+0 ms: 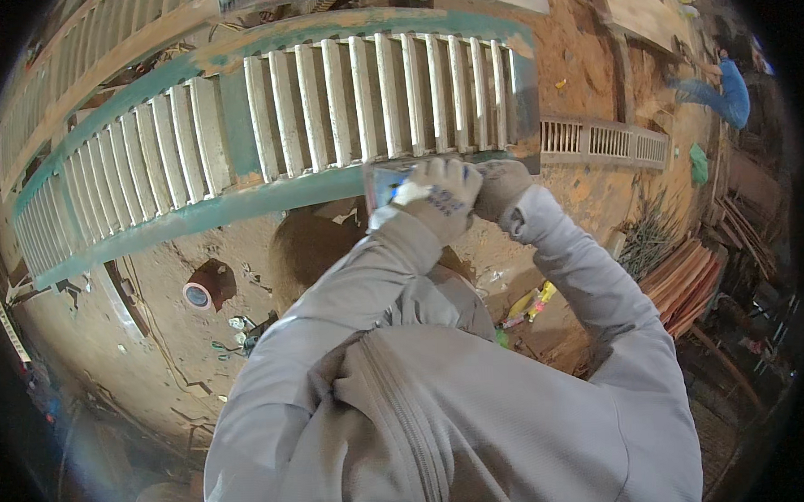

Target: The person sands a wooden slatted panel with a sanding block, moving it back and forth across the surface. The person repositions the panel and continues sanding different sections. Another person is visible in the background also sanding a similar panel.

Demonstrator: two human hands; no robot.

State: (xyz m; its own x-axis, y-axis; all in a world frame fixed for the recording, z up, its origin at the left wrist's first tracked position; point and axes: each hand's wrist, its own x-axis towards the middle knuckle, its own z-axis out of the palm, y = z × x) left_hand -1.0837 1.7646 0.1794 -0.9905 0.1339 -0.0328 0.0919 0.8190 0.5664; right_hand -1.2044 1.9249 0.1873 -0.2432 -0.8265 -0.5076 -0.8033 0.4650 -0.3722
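Both gloved hands meet at the lower rail of one teal-framed wooden louvred shutter [324, 120], the left hand [440, 195] with fingers curled around one flat blue-edged tool [390, 181] pressed against the rail, the right hand [502, 186] closed beside it, its grasp unclear.

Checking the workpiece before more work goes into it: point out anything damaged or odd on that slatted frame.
The slatted frame has patchy paint: green worn off its top rail and bare whitish slats. Both gloved hands, left hand and right hand, press a flat blue-edged tool against its lower rail. A tape roll and small litter lie on the dirt floor.
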